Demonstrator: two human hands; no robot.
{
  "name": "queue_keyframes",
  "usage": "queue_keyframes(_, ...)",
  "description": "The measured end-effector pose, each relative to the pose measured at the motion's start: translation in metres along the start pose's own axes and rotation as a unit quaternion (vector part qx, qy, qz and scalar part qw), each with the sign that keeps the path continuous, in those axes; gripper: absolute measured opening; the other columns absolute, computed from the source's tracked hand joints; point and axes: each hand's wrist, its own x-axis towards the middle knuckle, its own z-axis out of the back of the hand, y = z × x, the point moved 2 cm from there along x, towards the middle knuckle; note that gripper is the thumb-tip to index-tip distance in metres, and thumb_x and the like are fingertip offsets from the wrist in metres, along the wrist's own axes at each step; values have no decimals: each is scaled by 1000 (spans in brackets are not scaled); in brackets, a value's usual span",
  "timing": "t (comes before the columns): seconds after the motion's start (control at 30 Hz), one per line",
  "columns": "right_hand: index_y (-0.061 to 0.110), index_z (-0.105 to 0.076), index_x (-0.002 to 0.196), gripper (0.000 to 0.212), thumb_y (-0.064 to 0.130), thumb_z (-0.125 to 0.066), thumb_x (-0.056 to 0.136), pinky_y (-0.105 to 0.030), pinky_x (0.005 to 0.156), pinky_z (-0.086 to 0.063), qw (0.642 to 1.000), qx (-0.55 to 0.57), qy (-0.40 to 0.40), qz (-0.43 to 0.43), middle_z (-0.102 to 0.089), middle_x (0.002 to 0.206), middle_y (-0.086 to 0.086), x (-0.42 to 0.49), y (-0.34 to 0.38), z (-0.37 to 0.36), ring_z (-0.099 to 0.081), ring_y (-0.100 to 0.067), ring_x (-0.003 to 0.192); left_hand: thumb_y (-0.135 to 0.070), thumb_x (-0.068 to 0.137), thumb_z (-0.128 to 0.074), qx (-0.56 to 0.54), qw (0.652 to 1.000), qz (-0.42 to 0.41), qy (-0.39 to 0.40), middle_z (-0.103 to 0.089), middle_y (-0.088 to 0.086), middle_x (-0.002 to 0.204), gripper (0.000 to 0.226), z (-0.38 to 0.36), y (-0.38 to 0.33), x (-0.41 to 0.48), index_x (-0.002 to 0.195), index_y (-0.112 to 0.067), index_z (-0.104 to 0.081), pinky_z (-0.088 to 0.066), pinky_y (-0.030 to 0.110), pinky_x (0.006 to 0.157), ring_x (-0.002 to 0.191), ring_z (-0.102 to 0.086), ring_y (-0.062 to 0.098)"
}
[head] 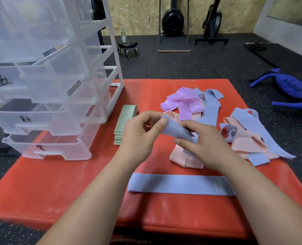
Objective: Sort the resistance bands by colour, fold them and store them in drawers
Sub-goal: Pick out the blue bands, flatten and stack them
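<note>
Head camera looks forward and down, near the red mat [40,191]

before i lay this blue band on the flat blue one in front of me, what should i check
1. Grip: left hand and right hand both pinch the blue fabric band: ok.
2. Held band flat: bunched and curled between the hands: not ok.
3. Landing spot: flat blue band lies straight on the red mat: ok.
4. Held band free of the mixed purple, pink and blue pile: cannot tell.
5. Path: folded green stack sits aside, by the clear plastic drawer unit: ok.
</note>
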Motion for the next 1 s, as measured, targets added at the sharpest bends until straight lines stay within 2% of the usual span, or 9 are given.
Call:
queue_keyframes(0.07,36,-70,108,25,31,-81,86,-23,78,-46,1000,-16,-18,-11,-70,95,18,1,-6,7,-64,-6,93,-13,100,-73,1,1000,-1,-29,-66,-8,80,6,5,0,2,101,-15,-78,-51,28,74,78,-58,8)
queue_keyframes(0.2,37,-67,119,39,37,-81,82,-39,82,-51,987,-156,-39,-22,-65,104,16,0,-18,15,-62,-12,96,-11,104,-65,-15,998,14,-66,-70,-8,88,8,9,2,3,100,-16,-70,-57,31,80,83,-66,9)
queue_keyframes(0.33,41,-70,112,31,33,-79,83,-41,77,-55,976,-207,-20,-70,-60,98,17,-5,-38,25,-61,-8,86,-22,104,-65,90,987,57,-120,-74,-6,88,5,23,24,7,102,-23,-69,-58,37,78,79,-68,7)
queue_keyframes(0.5,41,-71,99,23,27,-80,84,-38,79,-56,979,-175,-2,-104,-65,90,19,-8,-57,34,-61,0,83,-22,103,-63,91,982,113,-119,-78,-2,82,14,29,37,4,101,-29,-75,-64,52,78,75,-76,20)
queue_keyframes(0.63,42,-73,99,7,46,-72,93,-27,80,-51,983,-71,48,-165,-71,94,21,-10,-57,31,-65,0,88,-31,101,-62,134,976,114,-125,-75,-3,76,14,32,40,6,95,-33,-74,-62,54,76,71,-73,23)
queue_keyframes(0.73,39,-73,103,18,53,-62,98,-33,87,-53,972,-80,82,-205,-71,99,16,-11,-59,29,-66,-6,92,-31,102,-62,167,970,122,-130,-74,-6,74,15,33,43,5,92,-33,-72,-60,51,74,70,-73,22)
queue_keyframes(0.83,38,-69,117,33,49,-78,87,-37,90,-54,950,-188,130,-211,-62,105,12,-14,-62,27,-62,-8,94,-29,103,-61,194,963,126,-138,-74,-10,77,18,34,42,4,89,-34,-70,-60,47,73,72,-73,19)
queue_keyframes(0.93,37,-62,127,54,49,-84,80,-38,91,-55,937,-219,148,-228,-59,114,8,-16,-63,25,-61,-13,100,-28,104,-60,201,960,128,-149,-73,-10,77,19,38,45,3,88,-33,-69,-60,44,73,71,-73,20)
queue_keyframes(1.0,39,-59,127,55,47,-85,79,-39,89,-55,937,-222,143,-230,-58,114,9,-17,-65,23,-61,-12,99,-28,104,-60,209,958,129,-151,-73,-10,77,18,40,47,3,88,-32,-68,-59,42,72,71,-72,19)
